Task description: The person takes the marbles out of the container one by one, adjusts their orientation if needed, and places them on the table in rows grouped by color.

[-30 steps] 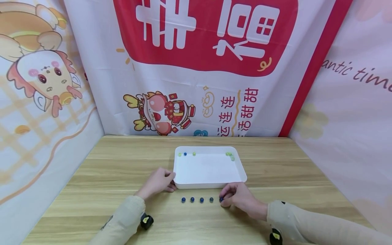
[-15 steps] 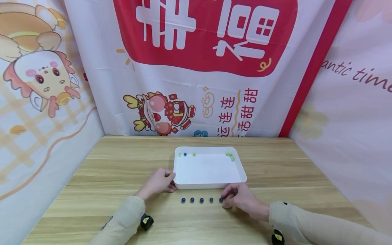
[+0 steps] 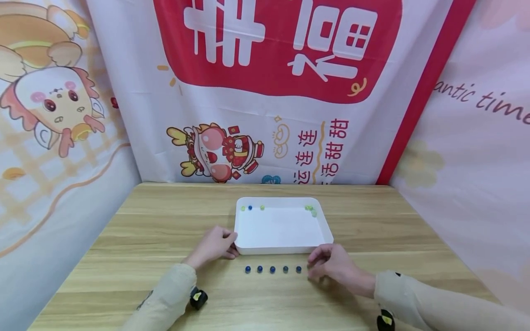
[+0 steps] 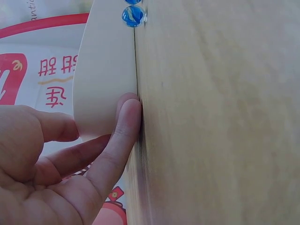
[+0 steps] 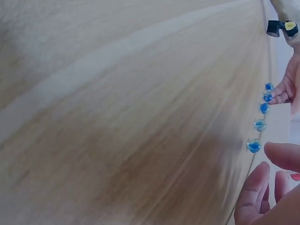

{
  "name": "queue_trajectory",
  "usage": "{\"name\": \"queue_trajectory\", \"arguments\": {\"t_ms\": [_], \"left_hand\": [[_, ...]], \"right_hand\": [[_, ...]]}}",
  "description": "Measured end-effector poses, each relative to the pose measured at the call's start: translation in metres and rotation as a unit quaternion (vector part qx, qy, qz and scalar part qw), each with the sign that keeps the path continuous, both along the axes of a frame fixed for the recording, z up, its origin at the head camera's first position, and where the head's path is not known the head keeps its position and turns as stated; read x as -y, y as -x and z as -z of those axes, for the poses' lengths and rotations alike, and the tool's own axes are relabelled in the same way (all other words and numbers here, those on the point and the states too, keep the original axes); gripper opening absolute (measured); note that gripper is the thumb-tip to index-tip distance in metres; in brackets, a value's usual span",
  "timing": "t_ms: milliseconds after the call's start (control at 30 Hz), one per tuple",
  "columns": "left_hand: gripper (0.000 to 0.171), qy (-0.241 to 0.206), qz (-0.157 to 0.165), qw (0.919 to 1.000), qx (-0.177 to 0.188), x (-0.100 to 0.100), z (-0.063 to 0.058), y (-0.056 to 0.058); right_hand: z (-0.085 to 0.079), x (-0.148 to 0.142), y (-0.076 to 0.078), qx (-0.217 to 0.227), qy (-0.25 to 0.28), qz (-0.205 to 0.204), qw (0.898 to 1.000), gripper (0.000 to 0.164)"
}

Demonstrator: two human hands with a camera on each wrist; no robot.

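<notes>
Several blue glass marbles (image 3: pixel 272 269) sit in a spaced row on the table, just in front of a shallow white tray (image 3: pixel 270 251). My left hand (image 3: pixel 213 246) holds the tray's near left corner; in the left wrist view its thumb is at the rim and its fingers (image 4: pixel 123 126) lie against the wall near the base. My right hand (image 3: pixel 334 266) is just right of the row's rightmost marble (image 5: pixel 254 146). In the right wrist view, a gap shows between its thumb and fingers, which are loosely bent around nothing.
Inside the tray, a blue marble (image 3: pixel 250 208) and two yellow-green marbles (image 3: pixel 262 208) lie along the back left. Several pale green marbles (image 3: pixel 310 208) cluster in its back right corner. Behind the wooden table (image 3: pixel 178 202) hangs a printed cloth (image 3: pixel 149 138).
My right hand has let go of the rightmost marble and drawn away to the right. That marble stays at the end of the row. My left hand keeps its place on the tray.
</notes>
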State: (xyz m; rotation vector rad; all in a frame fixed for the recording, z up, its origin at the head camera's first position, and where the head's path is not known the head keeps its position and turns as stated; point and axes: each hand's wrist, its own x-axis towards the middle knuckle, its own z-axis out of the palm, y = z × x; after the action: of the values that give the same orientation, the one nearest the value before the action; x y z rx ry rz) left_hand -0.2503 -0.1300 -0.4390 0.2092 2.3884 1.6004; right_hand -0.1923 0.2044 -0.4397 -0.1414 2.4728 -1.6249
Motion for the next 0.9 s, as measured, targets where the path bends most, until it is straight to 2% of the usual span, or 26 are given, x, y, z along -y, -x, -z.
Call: {"name": "queue_trajectory", "arguments": {"t_ms": [233, 533, 700, 900], "left_hand": [[0.029, 0.006, 0.009, 0.9999, -0.008, 0.001, 0.001, 0.002], [0.029, 0.002, 0.01, 0.9999, -0.003, 0.002, 0.001, 0.0], [0.03, 0.01, 0.014, 0.9998, -0.006, 0.003, -0.001, 0.0], [0.029, 0.003, 0.014, 0.9999, -0.007, 0.003, 0.001, 0.0]], "right_hand": [[-0.008, 0.001, 0.002, -0.01, 0.012, 0.011, 1.0, 0.033], [-0.02, 0.005, 0.008, -0.014, 0.006, -0.016, 1.0, 0.031], [-0.028, 0.009, 0.013, -0.028, 0.007, -0.017, 0.999, 0.027], [-0.043, 0.017, 0.024, -0.021, 0.059, -0.019, 0.998, 0.028]]}}
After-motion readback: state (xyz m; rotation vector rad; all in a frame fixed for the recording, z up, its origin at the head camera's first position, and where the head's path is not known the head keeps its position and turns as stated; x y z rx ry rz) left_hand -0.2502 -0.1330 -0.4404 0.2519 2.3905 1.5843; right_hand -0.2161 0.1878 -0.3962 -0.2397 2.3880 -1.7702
